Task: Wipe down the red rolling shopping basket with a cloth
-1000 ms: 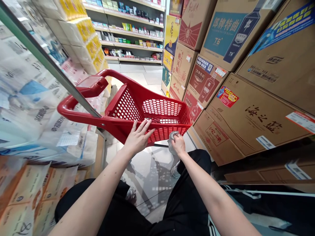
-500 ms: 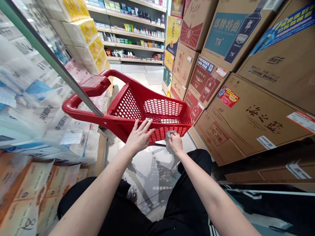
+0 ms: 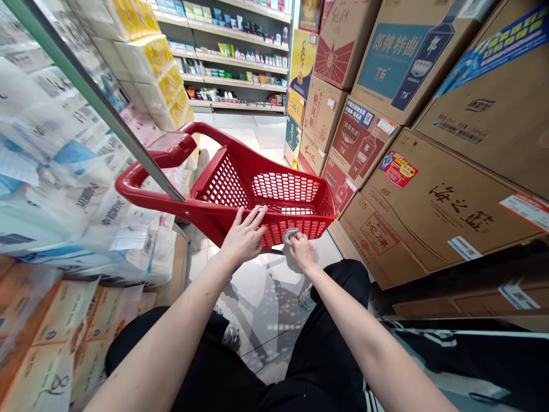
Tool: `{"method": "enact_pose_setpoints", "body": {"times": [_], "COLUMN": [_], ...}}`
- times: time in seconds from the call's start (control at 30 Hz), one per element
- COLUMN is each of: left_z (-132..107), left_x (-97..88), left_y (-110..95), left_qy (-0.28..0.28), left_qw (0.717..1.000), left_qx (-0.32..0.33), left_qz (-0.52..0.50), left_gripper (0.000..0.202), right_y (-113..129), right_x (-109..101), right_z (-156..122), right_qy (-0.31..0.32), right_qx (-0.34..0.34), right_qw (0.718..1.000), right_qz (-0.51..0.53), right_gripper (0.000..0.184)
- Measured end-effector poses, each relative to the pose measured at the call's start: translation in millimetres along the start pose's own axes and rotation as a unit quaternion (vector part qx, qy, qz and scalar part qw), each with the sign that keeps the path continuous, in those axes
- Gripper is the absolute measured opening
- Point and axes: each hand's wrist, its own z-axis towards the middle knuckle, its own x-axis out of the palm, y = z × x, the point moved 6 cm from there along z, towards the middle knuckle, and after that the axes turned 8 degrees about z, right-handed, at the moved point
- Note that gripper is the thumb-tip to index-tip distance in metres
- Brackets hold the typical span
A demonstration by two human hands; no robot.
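Observation:
A red plastic shopping cart [image 3: 206, 212] with a lattice-walled basket and a looped handle stands before me. My left hand [image 3: 244, 234] lies on the basket's near rim, its fingers stretched out over the edge. Lower and to the right, my right hand [image 3: 302, 250] grips a grey cloth [image 3: 293, 262] and presses it to the outside of the near lattice wall. Part of the cloth hangs below my fingers. Inside the basket I see no goods.
Stacked cardboard cartons [image 3: 463, 194] line the right side. Plastic-wrapped packs [image 3: 98, 200] rise at the left behind a slanting metal-edged pane [image 3: 115, 126]. Shelves [image 3: 240, 57] of small bottles and boxes stand at the back, beyond the tiled floor [image 3: 240, 123].
My right hand and the cloth have shifted slightly left along the basket wall. My left hand stays on the rim. The cart's handle appears a little further right in view.

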Motion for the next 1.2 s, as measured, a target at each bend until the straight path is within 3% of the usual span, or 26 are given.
{"method": "enact_pose_setpoints", "body": {"times": [0.17, 0.4, 0.6, 0.87, 1.0, 1.1, 1.2], "left_z": [-3, -13, -11, -9, -8, -9, -9], "left_x": [-3.7, -6.0, -5.3, -7.6, -8.8, -8.8, -7.5], "left_y": [9, 32, 31, 26, 24, 22, 21], "left_qy": [0.003, -0.011, -0.008, -0.005, -0.006, -0.01, -0.009], "left_qw": [0.999, 1.0, 1.0, 1.0, 1.0, 1.0, 1.0], "left_qx": [0.032, 0.016, 0.017, 0.008, 0.005, 0.005, 0.006], "left_qz": [-0.013, -0.01, -0.015, -0.017, -0.021, -0.026, -0.027], "left_gripper": [0.032, 0.031, 0.032, 0.034, 0.034, 0.035, 0.037], "right_y": [-10, -6, 8, 25, 23, 23, 25], "right_x": [12, 7, 8, 13, 6, -2, -6], "right_z": [-13, 16, 7, 24, 21, 13, 12], "right_qy": [-0.016, -0.02, -0.006, -0.008, 0.003, -0.019, -0.045], "right_qx": [0.022, 0.048, 0.015, 0.055, 0.026, -0.01, 0.007], "right_qw": [1.0, 0.998, 1.0, 0.998, 0.999, 0.999, 0.998], "right_qz": [0.0, -0.02, 0.015, 0.01, 0.02, 0.04, 0.038], "right_gripper": [0.035, 0.039, 0.027, 0.042, 0.029, 0.029, 0.035]}}
